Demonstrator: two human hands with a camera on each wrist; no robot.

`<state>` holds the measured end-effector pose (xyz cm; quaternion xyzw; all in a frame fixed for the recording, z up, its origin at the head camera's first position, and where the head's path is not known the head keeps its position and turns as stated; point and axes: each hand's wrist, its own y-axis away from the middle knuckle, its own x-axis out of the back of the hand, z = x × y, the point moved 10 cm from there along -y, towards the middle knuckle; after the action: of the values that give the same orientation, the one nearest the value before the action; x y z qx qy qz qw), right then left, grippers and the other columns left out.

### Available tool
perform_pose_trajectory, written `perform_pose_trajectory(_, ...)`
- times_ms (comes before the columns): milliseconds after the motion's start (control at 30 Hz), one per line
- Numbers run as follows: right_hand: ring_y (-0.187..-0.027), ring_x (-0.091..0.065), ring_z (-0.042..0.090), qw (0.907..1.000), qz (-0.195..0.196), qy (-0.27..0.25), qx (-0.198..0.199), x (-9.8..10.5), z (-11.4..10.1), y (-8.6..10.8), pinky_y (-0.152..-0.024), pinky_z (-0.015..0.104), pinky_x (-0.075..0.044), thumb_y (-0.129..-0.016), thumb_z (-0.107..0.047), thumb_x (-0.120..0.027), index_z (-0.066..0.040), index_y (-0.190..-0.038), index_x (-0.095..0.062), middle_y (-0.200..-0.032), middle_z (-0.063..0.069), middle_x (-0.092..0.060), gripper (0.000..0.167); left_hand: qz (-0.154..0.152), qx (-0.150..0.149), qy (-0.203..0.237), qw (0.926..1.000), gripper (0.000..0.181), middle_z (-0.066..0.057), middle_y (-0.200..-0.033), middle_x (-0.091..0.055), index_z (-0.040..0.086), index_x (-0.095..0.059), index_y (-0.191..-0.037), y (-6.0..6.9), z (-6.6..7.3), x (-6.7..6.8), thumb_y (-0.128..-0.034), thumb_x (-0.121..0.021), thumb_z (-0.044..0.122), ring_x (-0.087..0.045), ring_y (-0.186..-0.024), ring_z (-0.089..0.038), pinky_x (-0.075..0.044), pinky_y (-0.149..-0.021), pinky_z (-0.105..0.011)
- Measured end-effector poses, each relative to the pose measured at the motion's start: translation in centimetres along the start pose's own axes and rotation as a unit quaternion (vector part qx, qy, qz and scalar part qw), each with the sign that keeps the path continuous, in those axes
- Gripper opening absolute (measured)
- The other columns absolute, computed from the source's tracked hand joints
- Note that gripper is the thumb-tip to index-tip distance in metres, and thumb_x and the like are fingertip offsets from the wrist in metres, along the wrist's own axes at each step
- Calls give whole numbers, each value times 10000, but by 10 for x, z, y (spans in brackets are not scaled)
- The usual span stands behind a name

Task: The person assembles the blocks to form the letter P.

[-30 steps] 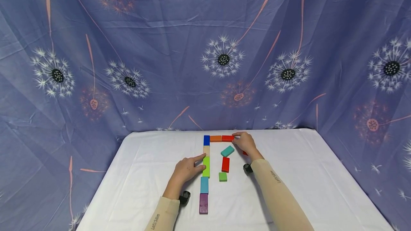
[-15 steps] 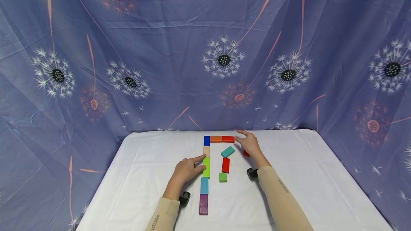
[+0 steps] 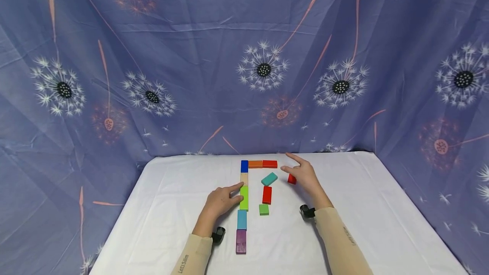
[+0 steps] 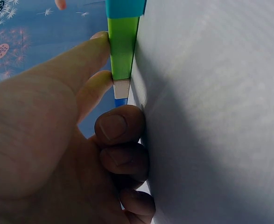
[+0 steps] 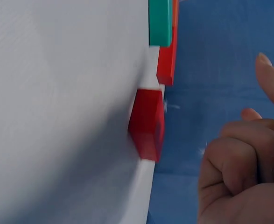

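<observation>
In the head view my left hand (image 3: 219, 203) rests beside a column of blocks. Its thumb touches the lime green block (image 3: 244, 198) and its index fingertip touches the beige block (image 3: 244, 178); its other fingers curl near the cloth in the left wrist view. Apart from every block, my right hand (image 3: 305, 177) hovers with index finger and thumb spread, holding nothing. Near it lies a loose red block (image 5: 147, 123), partly hidden by the hand in the head view. A second red block (image 3: 270, 164) ends the far row, after an orange block (image 3: 255, 164).
At the corner of the L sits a blue block (image 3: 244, 166). The column's near end has a light blue block (image 3: 242, 220) and a purple block (image 3: 241, 241). Inside the L lie a teal block (image 3: 269, 179), another red block (image 3: 267, 195) and a small green block (image 3: 264, 209).
My right hand has let go of the red block at the row's end and moved right and towards me, its fingers spreading. The left hand has stayed in place.
</observation>
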<state>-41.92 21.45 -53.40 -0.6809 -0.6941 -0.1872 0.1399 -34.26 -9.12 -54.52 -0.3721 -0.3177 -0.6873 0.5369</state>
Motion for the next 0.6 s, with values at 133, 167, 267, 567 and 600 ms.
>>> perform_pose_trajectory(133,-631,-446,187,9997,-95,172,-129,5,7,6,-664,362,-394,-935,-343,-822,-296,-1623,-457,-627,17,-505,781,23,-32,1,10000,556,-154,-1135,-802,335,-631,-1492,0,1,1,-964,-724,484,-703,-932,-270,-557,-870,-512)
perform_pose_trajectory(167,-698,-506,189,9996,-89,231,-149,7,9,7,-711,369,-425,-933,-342,-824,-297,-1624,-455,-733,60,-613,784,28,-35,5,10000,556,-156,-1136,-802,333,-633,-1490,1,1,1,-963,-725,483,-700,-926,-267,-556,-867,-510)
perform_pose_trajectory(267,-939,-627,265,9991,-145,336,-211,9,15,10,-878,441,-498,-936,-338,-820,-277,-1635,-439,-1213,206,-704,798,36,-55,12,10000,555,-158,-1153,-801,326,-634,-1491,1,2,1,-965,-725,477,-711,-941,-281,-557,-869,-514)
perform_pose_trajectory(567,-1580,-287,501,9980,-304,399,-376,6,27,14,-1233,735,-261,-924,-335,-826,-218,-1646,-417,-1730,242,-288,838,16,-101,-2,9999,551,-156,-1139,-804,322,-634,-1491,0,2,1,-969,-728,472,-724,-949,-288,-566,-860,-503)
perform_pose_trajectory(600,-1591,-258,504,9977,-311,424,-434,6,30,14,-1237,740,-242,-918,-338,-830,-223,-1644,-420,-1733,241,-283,842,12,-99,4,9999,552,-157,-1135,-804,321,-634,-1491,0,2,1,-969,-728,471,-721,-943,-285,-565,-856,-501)
